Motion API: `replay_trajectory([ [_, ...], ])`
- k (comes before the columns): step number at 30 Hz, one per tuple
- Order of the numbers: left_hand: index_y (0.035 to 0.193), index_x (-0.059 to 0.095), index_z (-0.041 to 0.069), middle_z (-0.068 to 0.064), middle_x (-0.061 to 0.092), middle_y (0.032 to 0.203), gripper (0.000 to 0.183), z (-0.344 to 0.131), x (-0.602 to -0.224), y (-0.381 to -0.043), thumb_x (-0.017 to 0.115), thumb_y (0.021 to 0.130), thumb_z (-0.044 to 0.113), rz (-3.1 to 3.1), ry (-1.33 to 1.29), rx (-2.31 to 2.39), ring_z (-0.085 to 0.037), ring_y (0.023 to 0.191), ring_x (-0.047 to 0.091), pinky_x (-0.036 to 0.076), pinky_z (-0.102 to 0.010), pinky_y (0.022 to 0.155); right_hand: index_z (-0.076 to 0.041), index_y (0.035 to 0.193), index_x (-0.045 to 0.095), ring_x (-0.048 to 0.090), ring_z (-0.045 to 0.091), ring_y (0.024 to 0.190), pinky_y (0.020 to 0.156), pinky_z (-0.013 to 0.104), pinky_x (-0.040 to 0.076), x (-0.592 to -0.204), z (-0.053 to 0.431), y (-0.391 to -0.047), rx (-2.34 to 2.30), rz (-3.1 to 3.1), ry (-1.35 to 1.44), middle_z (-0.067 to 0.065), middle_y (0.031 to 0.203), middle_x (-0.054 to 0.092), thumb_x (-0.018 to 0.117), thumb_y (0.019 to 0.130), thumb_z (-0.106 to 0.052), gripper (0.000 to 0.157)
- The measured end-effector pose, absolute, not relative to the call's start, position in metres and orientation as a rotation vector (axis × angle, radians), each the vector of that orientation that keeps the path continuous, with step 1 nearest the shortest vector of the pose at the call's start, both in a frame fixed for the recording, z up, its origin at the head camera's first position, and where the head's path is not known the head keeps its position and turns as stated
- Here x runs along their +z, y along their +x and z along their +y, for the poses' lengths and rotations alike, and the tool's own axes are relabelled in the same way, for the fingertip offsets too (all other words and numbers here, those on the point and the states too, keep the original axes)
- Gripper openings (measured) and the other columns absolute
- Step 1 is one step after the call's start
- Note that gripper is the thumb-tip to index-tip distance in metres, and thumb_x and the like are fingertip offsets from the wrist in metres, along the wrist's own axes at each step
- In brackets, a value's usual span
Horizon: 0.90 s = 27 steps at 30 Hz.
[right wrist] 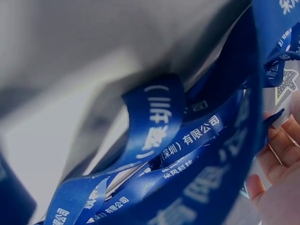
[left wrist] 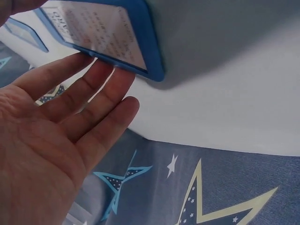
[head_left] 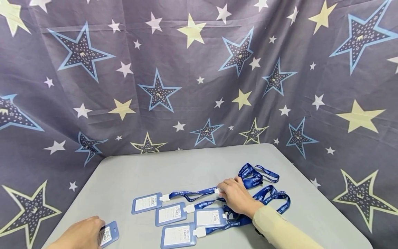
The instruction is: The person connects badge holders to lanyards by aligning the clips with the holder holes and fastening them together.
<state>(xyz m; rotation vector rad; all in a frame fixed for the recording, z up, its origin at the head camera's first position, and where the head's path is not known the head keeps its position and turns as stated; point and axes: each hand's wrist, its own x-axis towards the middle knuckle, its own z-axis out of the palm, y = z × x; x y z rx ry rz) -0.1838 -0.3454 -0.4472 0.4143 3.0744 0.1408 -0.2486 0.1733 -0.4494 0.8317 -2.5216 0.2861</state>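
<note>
My left hand (head_left: 79,233) grips a blue ID card holder (head_left: 114,232) at the table's near left; no strap shows on it. In the left wrist view, the fingers (left wrist: 105,86) lie along one long edge of the holder, and part of the thumb is at the top left. My right hand (head_left: 237,197) is over the blue lanyards, its fingertips pinching a strap at a white buckle (head_left: 217,191). That lanyard (head_left: 194,194) runs left to the farthest card holder (head_left: 147,203). In the right wrist view, printed blue straps (right wrist: 154,122) hang close to the camera.
Three more blue card holders, the middle one (head_left: 171,214), the right one (head_left: 203,218) and the nearest one (head_left: 178,236), lie on the grey table (head_left: 174,169) with lanyards attached. Looped straps (head_left: 267,173) bunch at the right. A star-patterned curtain (head_left: 199,100) stands behind the table.
</note>
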Motion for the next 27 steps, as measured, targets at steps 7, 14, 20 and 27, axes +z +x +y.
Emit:
replay_trajectory([
  [7,0.082,0.066,0.013,0.006,0.049,0.074,0.044,-0.340,-0.447,-0.184,0.091,0.053,0.034,3.071,0.394,0.134,-0.013,0.065,0.045,0.045,-0.036,0.059,-0.012,0.106,0.072,0.060,0.017,0.092,0.087,0.041,0.038,-0.453,0.173,-0.248,0.284,-2.523,0.831,-0.001,0.101,0.071,0.077,0.090,-0.016,0.017],
  [14,0.080,0.067,0.014,0.007,0.047,0.073,0.045,-0.327,-0.443,-0.184,0.091,0.051,0.039,3.086,0.498,0.179,-0.009,0.062,0.042,0.040,-0.030,0.055,-0.013,0.104,0.072,0.060,0.017,0.091,0.089,0.042,0.038,-0.454,0.171,-0.247,0.292,-2.521,0.834,-0.002,0.099,0.070,0.077,0.090,-0.016,0.015],
  [20,0.080,0.065,0.015,0.007,0.045,0.074,0.037,-0.317,-0.442,-0.183,0.084,0.050,0.025,3.134,0.645,0.181,-0.007,0.062,0.040,0.037,-0.028,0.053,-0.015,0.101,0.071,0.059,0.016,0.089,0.091,0.043,0.039,-0.455,0.170,-0.247,0.298,-2.512,0.853,-0.003,0.097,0.070,0.076,0.091,-0.016,0.012],
  [27,0.085,0.067,0.014,0.009,0.044,0.076,0.040,-0.303,-0.442,-0.185,0.082,0.049,0.026,3.180,0.780,0.144,-0.007,0.065,0.040,0.040,-0.029,0.056,-0.015,0.103,0.071,0.060,0.016,0.092,0.092,0.043,0.039,-0.454,0.169,-0.245,0.300,-2.532,0.856,-0.003,0.100,0.071,0.075,0.092,-0.017,0.012],
])
